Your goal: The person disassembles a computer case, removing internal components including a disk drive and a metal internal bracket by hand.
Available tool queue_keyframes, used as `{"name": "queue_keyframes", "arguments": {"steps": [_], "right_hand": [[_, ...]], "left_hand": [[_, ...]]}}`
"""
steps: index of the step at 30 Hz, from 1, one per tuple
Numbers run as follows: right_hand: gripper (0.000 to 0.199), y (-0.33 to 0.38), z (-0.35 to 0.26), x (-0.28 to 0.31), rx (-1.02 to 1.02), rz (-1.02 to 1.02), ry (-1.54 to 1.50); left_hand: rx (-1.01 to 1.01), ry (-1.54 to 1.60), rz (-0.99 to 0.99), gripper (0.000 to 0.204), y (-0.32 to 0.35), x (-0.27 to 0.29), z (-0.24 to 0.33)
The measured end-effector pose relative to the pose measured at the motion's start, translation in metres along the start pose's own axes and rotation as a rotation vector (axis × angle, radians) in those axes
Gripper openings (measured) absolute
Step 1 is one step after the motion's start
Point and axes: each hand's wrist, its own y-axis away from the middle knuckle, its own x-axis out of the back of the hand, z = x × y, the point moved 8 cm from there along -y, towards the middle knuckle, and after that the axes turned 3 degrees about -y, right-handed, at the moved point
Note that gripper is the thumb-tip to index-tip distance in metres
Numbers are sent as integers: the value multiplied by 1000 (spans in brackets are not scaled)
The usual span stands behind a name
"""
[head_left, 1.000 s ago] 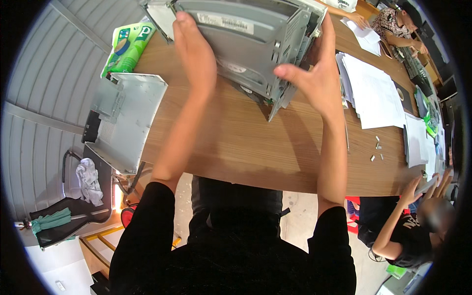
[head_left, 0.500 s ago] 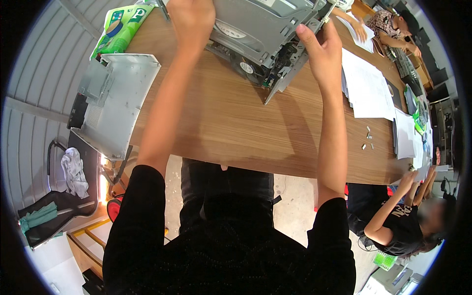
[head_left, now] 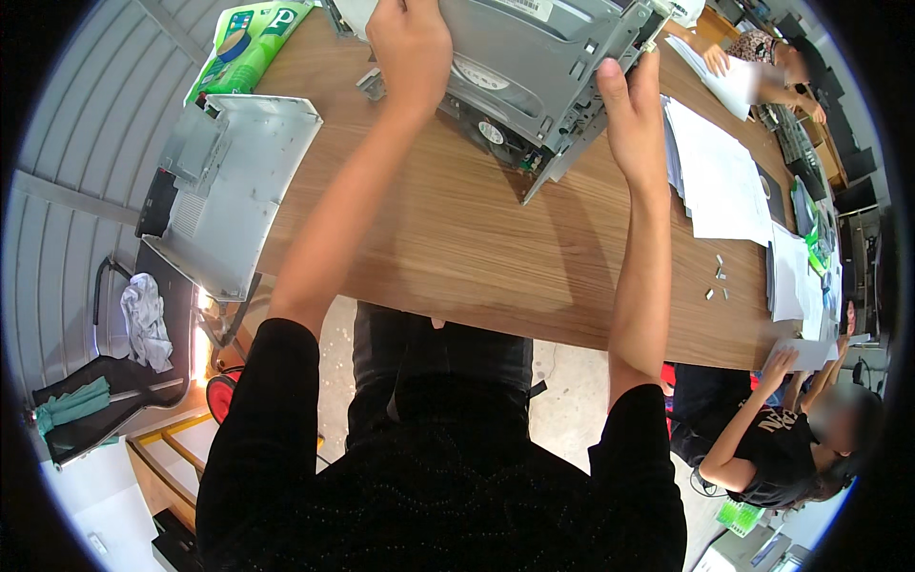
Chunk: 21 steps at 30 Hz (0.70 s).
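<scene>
A grey metal chassis of an electronic device [head_left: 519, 57] stands tilted on the wooden table at the far middle, its top cut off by the picture's edge. Round labelled parts and exposed inner mechanism show along its near lower side. My left hand [head_left: 412, 57] is closed at the chassis's left edge, fingers curled and partly out of the picture. On the opposite edge, my right hand [head_left: 634, 119] grips the side, thumb on the near face and fingers behind. To the left, a pale metal cover panel [head_left: 233, 205] lies open side up at the table's edge.
A green packet [head_left: 250, 52] lies at the far left. Paper stacks [head_left: 720, 176] and several small pale pieces [head_left: 720, 272] lie right on the table [head_left: 457, 248]. Co-workers sit at right [head_left: 753, 448] and far right [head_left: 762, 71]. A chair with cloths [head_left: 143, 324] stands left.
The chassis has shifted to the right with both my hands on it. At right, a co-worker's hands now hold up a sheet of paper.
</scene>
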Motion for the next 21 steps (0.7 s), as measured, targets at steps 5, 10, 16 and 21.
{"name": "queue_keyframes", "arguments": {"steps": [5, 10, 16, 21], "right_hand": [[57, 1, 5, 0, -19, -7, -19], [49, 0, 15, 8, -46, 36, -148], [56, 0, 19, 9, -33, 82, -187], [56, 2, 17, 7, -34, 102, -148]], "left_hand": [[98, -16, -56, 47, 4, -1, -5], [78, -11, -121, 52, 8, -7, 4], [161, -46, -224, 53, 15, -5, -1], [131, 21, -261, 56, 10, -6, -4]]}}
